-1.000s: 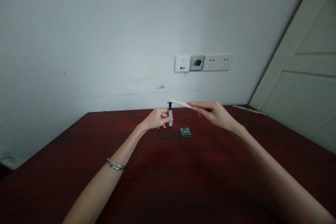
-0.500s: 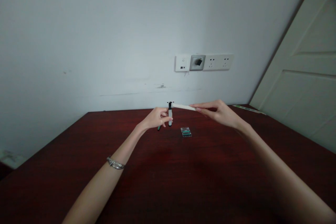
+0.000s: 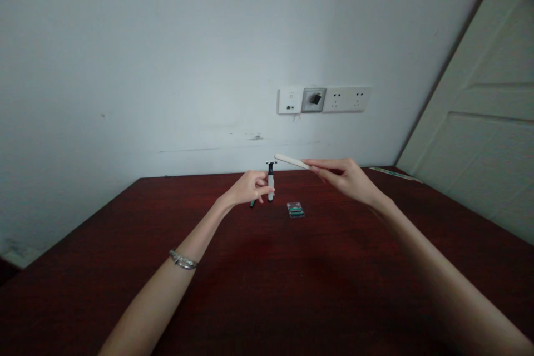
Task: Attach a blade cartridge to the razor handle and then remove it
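Observation:
My left hand (image 3: 250,188) is closed around a small upright tool with a grey handle and a black head (image 3: 271,179), held just above the dark red table (image 3: 267,278). A silver bracelet (image 3: 182,260) sits on that wrist. My right hand (image 3: 346,178) pinches one end of a thin white stick (image 3: 291,161), which points left with its tip a little above and right of the tool's black head, not touching it. A small clear case with green contents (image 3: 295,210) lies on the table below and between the hands.
The table's far edge meets a white wall with a row of sockets and a switch (image 3: 323,99). A pale door (image 3: 479,122) stands at the right. A flat strip (image 3: 394,173) lies at the table's far right corner.
The white stick's tip met the tool's black head half a second ago; my right hand has now lifted it slightly up and away. My left hand stays put.

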`<action>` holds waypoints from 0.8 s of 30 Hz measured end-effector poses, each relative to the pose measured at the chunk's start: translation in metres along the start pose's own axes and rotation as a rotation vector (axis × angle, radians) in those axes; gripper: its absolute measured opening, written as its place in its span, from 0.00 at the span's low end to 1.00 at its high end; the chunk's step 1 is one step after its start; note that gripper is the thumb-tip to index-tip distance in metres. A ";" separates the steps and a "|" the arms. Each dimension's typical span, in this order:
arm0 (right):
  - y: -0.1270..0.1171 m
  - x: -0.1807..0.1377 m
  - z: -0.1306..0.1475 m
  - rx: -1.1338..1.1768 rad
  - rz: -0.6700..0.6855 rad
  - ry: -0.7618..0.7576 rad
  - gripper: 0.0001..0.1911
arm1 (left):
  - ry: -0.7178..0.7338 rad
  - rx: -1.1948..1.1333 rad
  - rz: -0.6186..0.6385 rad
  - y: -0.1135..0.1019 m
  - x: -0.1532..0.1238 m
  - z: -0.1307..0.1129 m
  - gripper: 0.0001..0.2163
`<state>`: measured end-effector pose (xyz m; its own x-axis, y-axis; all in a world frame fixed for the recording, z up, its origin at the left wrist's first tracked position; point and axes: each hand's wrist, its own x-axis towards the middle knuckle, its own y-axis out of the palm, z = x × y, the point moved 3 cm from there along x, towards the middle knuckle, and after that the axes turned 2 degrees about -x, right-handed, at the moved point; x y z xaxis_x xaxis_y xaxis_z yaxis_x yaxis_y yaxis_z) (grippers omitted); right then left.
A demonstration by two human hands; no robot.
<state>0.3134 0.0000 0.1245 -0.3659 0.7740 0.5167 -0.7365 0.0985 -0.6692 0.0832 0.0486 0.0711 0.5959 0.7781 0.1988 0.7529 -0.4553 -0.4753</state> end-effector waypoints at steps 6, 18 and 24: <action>0.003 0.000 0.002 0.011 0.064 -0.014 0.19 | -0.001 0.012 0.007 -0.001 0.001 0.003 0.10; 0.010 0.001 0.003 0.051 0.025 0.003 0.18 | -0.002 0.047 0.001 -0.001 0.002 0.002 0.10; 0.011 0.001 0.005 0.041 0.052 -0.020 0.17 | -0.007 0.048 0.012 0.001 0.002 0.002 0.09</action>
<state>0.3023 -0.0013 0.1198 -0.4147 0.7650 0.4927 -0.7390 0.0328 -0.6729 0.0844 0.0505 0.0696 0.6024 0.7760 0.1869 0.7315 -0.4431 -0.5182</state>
